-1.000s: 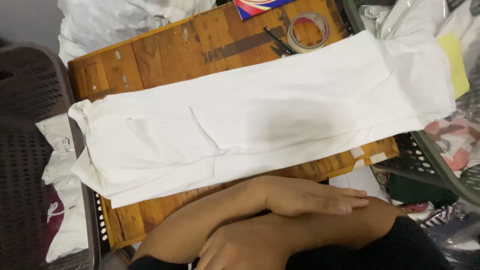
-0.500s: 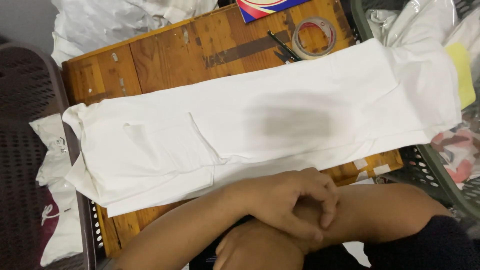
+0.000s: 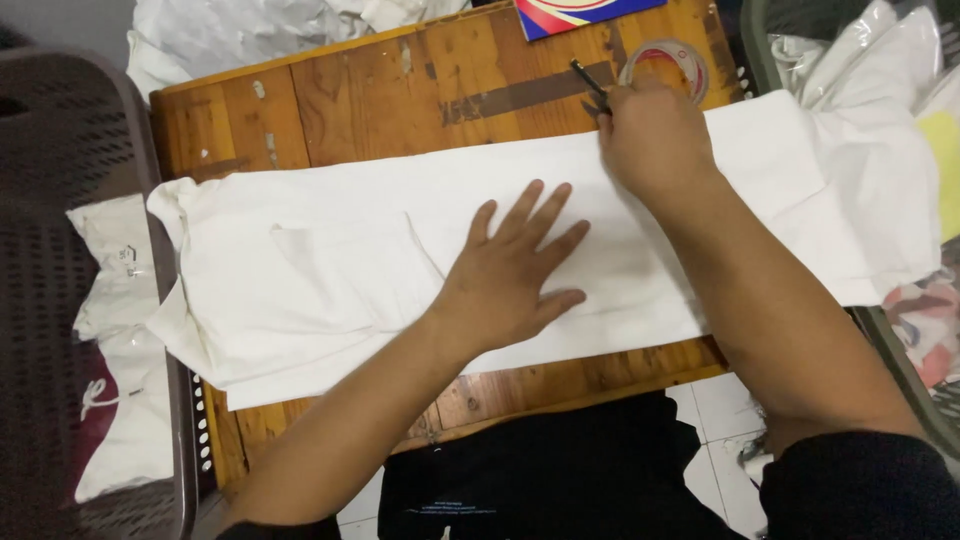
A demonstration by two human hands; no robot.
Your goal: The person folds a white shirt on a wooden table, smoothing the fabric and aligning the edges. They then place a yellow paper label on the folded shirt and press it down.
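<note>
In the head view, a long white garment (image 3: 420, 270) lies folded flat across a wooden table (image 3: 380, 90), from the left edge to past the right edge. The left hand (image 3: 510, 275) rests on the middle of the cloth, fully open with the fingers spread, and it holds nothing; it only presses the cloth down. The right hand (image 3: 650, 130) is at the far edge of the garment, closed around a dark thin tool (image 3: 590, 85), maybe scissors or a pen, I cannot tell which. Just beside this hand is a roll of clear tape (image 3: 665, 65) on the table. I judge that the step in hand is taking the tool while the cloth is kept flat; the next move needs the left palm to stay firm so the fold does not slip. The table is worn, with old tape marks. A dark plastic basket (image 3: 60, 150) stands at the left, a second basket (image 3: 800, 40) with white cloth at the right, and white tiles (image 3: 720, 410) show near the person.
</note>
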